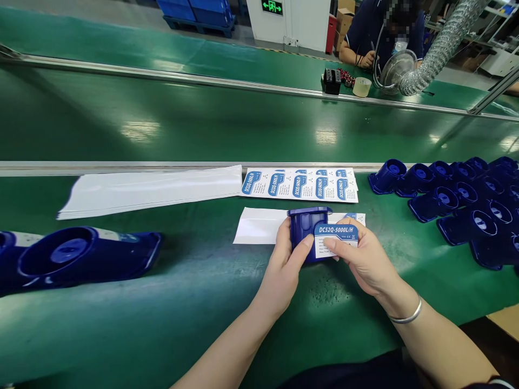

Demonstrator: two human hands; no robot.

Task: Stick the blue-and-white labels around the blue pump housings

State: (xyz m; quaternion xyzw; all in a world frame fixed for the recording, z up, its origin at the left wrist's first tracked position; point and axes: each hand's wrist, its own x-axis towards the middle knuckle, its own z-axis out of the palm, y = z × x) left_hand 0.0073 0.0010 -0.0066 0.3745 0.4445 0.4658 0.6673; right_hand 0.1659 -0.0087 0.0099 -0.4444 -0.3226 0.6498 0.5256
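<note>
Between my hands is a dark blue plastic housing (302,222), its flanged end facing away from me. My left hand (286,259) is closed round its left side, thumb on the front. A white and blue label (329,247) printed "DC52Q-5000L/H" is pinched by my right hand (360,251), thumb on its face, and lies over the housing's right side. Whether the label is stuck down I cannot tell. Behind the hands lies a partly used label sheet (259,226). Farther back is a stack of printed label sheets (302,185).
Blank white sheets (158,189) lie left of the labels. Blue housings with labels (81,251) stand at the left; several more housings (446,200) fill the right. Beyond the metal rail (182,78), a person (381,38) sits near a flexible duct (441,48).
</note>
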